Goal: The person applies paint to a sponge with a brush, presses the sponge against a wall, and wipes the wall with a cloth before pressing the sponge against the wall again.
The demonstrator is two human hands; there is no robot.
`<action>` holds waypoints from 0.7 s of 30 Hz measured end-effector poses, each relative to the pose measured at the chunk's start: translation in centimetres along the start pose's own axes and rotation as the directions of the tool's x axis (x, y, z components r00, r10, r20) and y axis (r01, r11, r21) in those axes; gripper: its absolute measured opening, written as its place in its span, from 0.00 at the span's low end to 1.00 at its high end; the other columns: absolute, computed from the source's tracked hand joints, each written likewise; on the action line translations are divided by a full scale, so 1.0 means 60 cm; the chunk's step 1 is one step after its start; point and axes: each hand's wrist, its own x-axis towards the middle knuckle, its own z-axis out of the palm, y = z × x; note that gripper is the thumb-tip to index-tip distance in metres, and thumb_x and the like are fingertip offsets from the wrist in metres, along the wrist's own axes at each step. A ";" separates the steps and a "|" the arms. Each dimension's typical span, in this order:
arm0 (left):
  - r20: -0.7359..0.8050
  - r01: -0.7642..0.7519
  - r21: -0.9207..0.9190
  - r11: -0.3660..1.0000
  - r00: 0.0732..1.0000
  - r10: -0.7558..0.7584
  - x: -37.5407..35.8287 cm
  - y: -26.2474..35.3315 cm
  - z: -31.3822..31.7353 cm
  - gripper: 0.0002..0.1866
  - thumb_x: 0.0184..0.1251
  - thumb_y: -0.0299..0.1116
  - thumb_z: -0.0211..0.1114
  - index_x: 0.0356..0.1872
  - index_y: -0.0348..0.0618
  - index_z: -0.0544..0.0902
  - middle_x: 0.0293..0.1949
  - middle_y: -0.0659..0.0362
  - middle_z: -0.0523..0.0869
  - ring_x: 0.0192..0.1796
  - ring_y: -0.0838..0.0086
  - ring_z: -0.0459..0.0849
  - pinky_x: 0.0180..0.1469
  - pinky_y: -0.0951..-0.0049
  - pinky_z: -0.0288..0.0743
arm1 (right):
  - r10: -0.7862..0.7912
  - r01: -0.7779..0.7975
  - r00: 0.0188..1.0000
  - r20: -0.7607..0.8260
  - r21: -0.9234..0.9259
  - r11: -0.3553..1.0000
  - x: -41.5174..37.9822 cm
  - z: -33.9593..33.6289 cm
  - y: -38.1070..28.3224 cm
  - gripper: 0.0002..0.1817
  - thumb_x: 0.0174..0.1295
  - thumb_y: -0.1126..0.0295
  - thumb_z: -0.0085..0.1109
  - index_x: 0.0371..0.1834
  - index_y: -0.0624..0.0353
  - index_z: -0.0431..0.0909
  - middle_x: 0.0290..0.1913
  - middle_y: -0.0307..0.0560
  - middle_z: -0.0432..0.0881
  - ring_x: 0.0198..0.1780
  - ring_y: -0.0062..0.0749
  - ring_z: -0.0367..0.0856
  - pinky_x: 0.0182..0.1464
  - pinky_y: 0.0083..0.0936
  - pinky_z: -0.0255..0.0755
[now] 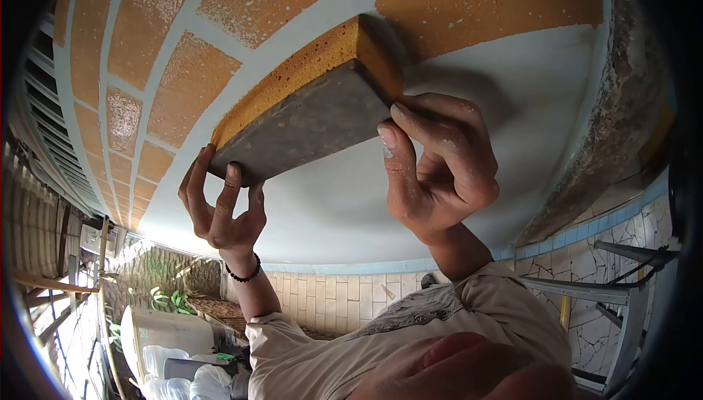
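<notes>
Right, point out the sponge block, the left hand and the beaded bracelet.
sponge block (307,111): head view, on its dark grey face.
left hand (220,213): head view, on the middle of the hand, below the fingers.
beaded bracelet (245,275): head view, on the black beads at the wrist.

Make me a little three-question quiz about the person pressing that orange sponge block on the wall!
1. True or false: both the left hand and the right hand grip the thick orange sponge block with the grey backing.
2. Which wrist wears the black beaded bracelet? A) left B) right C) neither
3. Fill in: the sponge block's orange face is against the wall painted with orange ____ shapes and pale joints.

Key: 1. True: the left fingers hold its lower left end, the right fingers its right end. 2. A. 3. brick.
</notes>
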 end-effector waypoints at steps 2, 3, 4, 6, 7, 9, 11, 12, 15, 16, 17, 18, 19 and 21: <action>-0.010 -0.012 0.051 0.999 1.000 0.012 0.004 0.006 -0.003 0.24 0.65 0.40 0.78 0.61 0.47 0.86 0.62 0.40 0.84 0.60 0.45 0.84 0.58 0.49 0.81 | -0.021 0.021 1.000 -0.004 -0.028 0.999 0.005 -0.001 0.001 0.11 0.57 0.83 0.75 0.43 0.69 0.87 0.42 0.54 0.85 0.41 0.33 0.85 0.37 0.20 0.79; -0.016 -0.019 0.076 0.997 1.000 0.021 0.007 0.008 -0.003 0.24 0.65 0.41 0.79 0.60 0.46 0.87 0.62 0.40 0.84 0.61 0.45 0.84 0.59 0.49 0.80 | -0.027 0.027 1.000 -0.008 -0.036 0.999 0.007 -0.001 0.003 0.11 0.56 0.82 0.76 0.42 0.68 0.87 0.42 0.54 0.86 0.41 0.33 0.86 0.37 0.20 0.79; -0.044 -0.017 0.088 0.996 0.999 0.021 0.008 0.011 0.001 0.24 0.62 0.43 0.80 0.58 0.48 0.88 0.61 0.43 0.85 0.62 0.47 0.83 0.60 0.50 0.80 | -0.031 0.031 0.999 -0.013 -0.045 0.999 0.008 -0.001 0.004 0.11 0.56 0.82 0.77 0.41 0.68 0.87 0.41 0.53 0.86 0.40 0.32 0.86 0.36 0.20 0.80; -0.092 -0.007 0.112 0.994 0.996 0.017 0.008 0.020 0.008 0.26 0.57 0.48 0.83 0.55 0.51 0.89 0.61 0.47 0.86 0.66 0.50 0.81 0.62 0.54 0.81 | -0.028 0.027 1.000 -0.011 -0.046 0.999 0.008 -0.002 0.006 0.11 0.55 0.81 0.78 0.41 0.68 0.87 0.41 0.53 0.86 0.40 0.32 0.86 0.35 0.20 0.80; -0.097 -0.012 0.145 0.989 0.995 0.026 0.003 0.018 0.011 0.26 0.57 0.54 0.82 0.50 0.48 0.90 0.60 0.48 0.87 0.65 0.50 0.82 0.62 0.54 0.82 | -0.023 0.023 1.000 -0.007 -0.044 0.999 0.006 -0.002 0.006 0.11 0.55 0.81 0.78 0.40 0.67 0.87 0.41 0.53 0.86 0.39 0.32 0.86 0.35 0.20 0.80; -0.125 0.015 0.102 0.995 0.992 -0.002 -0.001 0.016 0.019 0.26 0.59 0.52 0.81 0.51 0.47 0.90 0.59 0.48 0.87 0.63 0.50 0.83 0.62 0.54 0.82 | -0.029 0.028 1.000 -0.008 -0.047 0.998 0.006 -0.002 0.007 0.11 0.55 0.81 0.78 0.40 0.67 0.87 0.41 0.54 0.86 0.39 0.32 0.86 0.34 0.20 0.80; -0.146 0.042 0.060 0.997 0.989 -0.033 -0.002 0.018 0.024 0.24 0.60 0.51 0.80 0.52 0.48 0.89 0.58 0.48 0.87 0.61 0.50 0.84 0.61 0.54 0.82 | -0.029 0.029 1.000 -0.008 -0.046 0.999 0.006 -0.001 0.009 0.11 0.55 0.81 0.78 0.40 0.68 0.86 0.41 0.54 0.86 0.38 0.32 0.86 0.34 0.20 0.80; -0.155 0.057 0.040 0.998 0.987 -0.050 -0.001 0.022 0.027 0.24 0.61 0.49 0.80 0.53 0.49 0.89 0.57 0.48 0.87 0.60 0.50 0.85 0.61 0.53 0.82 | -0.027 0.027 1.000 -0.006 -0.043 0.999 0.006 -0.001 0.009 0.11 0.55 0.81 0.78 0.40 0.68 0.86 0.41 0.54 0.86 0.38 0.32 0.86 0.33 0.20 0.80; -0.140 0.044 0.037 0.998 0.989 -0.039 -0.001 0.024 0.026 0.22 0.62 0.46 0.80 0.56 0.55 0.88 0.57 0.47 0.85 0.60 0.52 0.85 0.59 0.52 0.81 | -0.035 0.035 0.999 0.004 -0.041 0.999 0.007 -0.002 0.012 0.11 0.54 0.82 0.78 0.39 0.68 0.86 0.41 0.55 0.85 0.37 0.31 0.86 0.33 0.20 0.79; -0.130 0.031 0.047 0.998 0.991 -0.024 0.000 0.024 0.025 0.22 0.62 0.44 0.80 0.57 0.58 0.88 0.58 0.47 0.85 0.60 0.52 0.84 0.58 0.52 0.80 | -0.041 0.042 0.999 0.008 -0.040 0.998 0.008 -0.002 0.013 0.11 0.54 0.83 0.78 0.39 0.68 0.86 0.41 0.56 0.85 0.37 0.31 0.86 0.33 0.20 0.79; -0.109 -0.013 0.088 0.996 0.994 0.022 0.005 0.024 0.023 0.21 0.65 0.45 0.78 0.58 0.56 0.88 0.58 0.45 0.84 0.59 0.52 0.84 0.56 0.53 0.80 | -0.038 0.038 0.999 0.005 -0.039 0.998 0.008 -0.001 0.013 0.11 0.54 0.83 0.78 0.39 0.68 0.86 0.41 0.56 0.85 0.37 0.31 0.86 0.32 0.20 0.79; -0.086 -0.058 0.128 0.990 0.994 0.069 0.012 0.025 0.021 0.20 0.68 0.46 0.75 0.58 0.55 0.88 0.58 0.42 0.84 0.58 0.52 0.84 0.53 0.54 0.80 | -0.036 0.036 0.999 0.002 -0.039 0.999 0.008 0.000 0.013 0.12 0.53 0.83 0.78 0.39 0.68 0.86 0.41 0.56 0.85 0.36 0.31 0.86 0.32 0.19 0.79; -0.062 -0.103 0.167 0.981 0.991 0.115 0.016 0.025 0.020 0.19 0.71 0.46 0.73 0.59 0.53 0.88 0.59 0.39 0.83 0.57 0.52 0.83 0.50 0.56 0.80 | -0.033 0.033 0.999 -0.001 -0.038 0.999 0.008 0.001 0.014 0.12 0.53 0.83 0.78 0.39 0.68 0.86 0.41 0.56 0.85 0.36 0.31 0.86 0.32 0.19 0.79; -0.057 -0.074 0.159 0.985 0.995 0.084 0.014 0.026 0.021 0.18 0.73 0.47 0.71 0.60 0.55 0.88 0.60 0.39 0.82 0.58 0.51 0.83 0.51 0.55 0.79 | -0.062 0.063 0.998 0.009 -0.044 0.997 0.010 0.000 0.018 0.12 0.52 0.83 0.78 0.39 0.68 0.86 0.41 0.57 0.85 0.36 0.30 0.86 0.31 0.19 0.78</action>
